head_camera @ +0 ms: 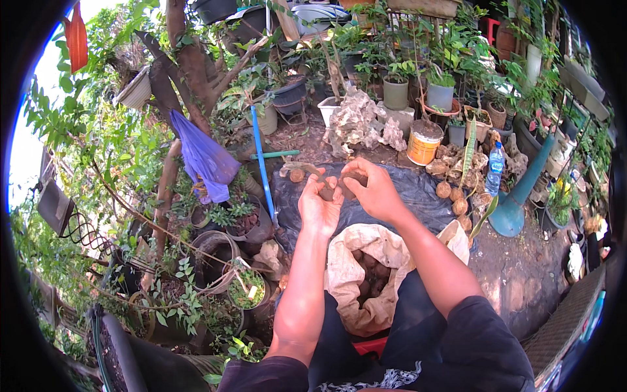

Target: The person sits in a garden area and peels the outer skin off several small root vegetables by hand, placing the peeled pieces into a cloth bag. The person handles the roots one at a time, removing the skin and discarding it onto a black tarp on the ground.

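Observation:
My left hand (321,206) is raised over the black plastic sheet (406,196), its fingers closed around a flat brown piece (326,191) that may be husk or shell. Close beside it, my right hand (372,186) grips a dark brown rounded piece (349,185), partly hidden by the fingers. Between my knees stands a whitish woven sack (343,259), its rim rolled down, with several dark brown round nuts or fruits (379,269) inside. A tan ball-shaped nut (297,175) lies on the sheet just beyond my left hand.
Right of the sheet are a string of round tan nuts (459,206), a water bottle (495,169) and a blue-green funnel-shaped object (509,215). Rough rocks (352,122), a paint bucket (424,142) and potted plants stand beyond. At left are a blue stick (262,157) and a hanging purple bag (205,157).

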`<state>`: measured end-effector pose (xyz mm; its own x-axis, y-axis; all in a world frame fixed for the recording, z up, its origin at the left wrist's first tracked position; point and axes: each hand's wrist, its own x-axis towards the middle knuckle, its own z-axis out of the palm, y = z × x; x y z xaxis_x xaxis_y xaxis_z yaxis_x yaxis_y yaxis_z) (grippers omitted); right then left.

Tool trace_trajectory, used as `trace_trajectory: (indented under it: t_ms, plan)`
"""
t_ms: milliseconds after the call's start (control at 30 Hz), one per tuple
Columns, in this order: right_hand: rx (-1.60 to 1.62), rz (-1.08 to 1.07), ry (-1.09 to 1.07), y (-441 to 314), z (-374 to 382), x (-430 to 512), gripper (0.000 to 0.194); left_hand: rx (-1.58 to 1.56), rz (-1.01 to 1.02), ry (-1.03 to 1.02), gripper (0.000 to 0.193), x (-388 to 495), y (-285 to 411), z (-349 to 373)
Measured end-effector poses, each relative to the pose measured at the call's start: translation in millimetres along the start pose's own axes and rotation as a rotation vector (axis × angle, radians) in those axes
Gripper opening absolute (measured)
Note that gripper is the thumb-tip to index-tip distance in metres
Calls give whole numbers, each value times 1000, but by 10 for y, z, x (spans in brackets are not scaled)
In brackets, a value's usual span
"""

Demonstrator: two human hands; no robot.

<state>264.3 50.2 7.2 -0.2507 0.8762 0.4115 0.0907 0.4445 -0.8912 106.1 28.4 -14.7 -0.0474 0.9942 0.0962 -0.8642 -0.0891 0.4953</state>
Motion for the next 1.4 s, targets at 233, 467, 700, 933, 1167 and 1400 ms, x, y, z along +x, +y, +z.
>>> trace_trajectory:
  t_ms: [233,467,700,933,1167,1400]
  plan:
    - [-164,-98,124,-43,-75,1,14,-28,-63,38,28,-65,64,206]
    - [-74,-18,89,-80,-139,24,21,199,-103,-100,27,-78,9,197]
    - [56,9,126,-108,-67,48,13,379,-29,25,21,-104,-58,261]
    - [103,-38,64,57,-65,75,13,480,-13,39,19,-106,-72,214]
    - [84,-21,82,96,-81,107,14,617,-10,55,20,-139,-77,326]
    - [-41,-61,124,219,-27,96,16,837,88,13,29,-145,-77,254]
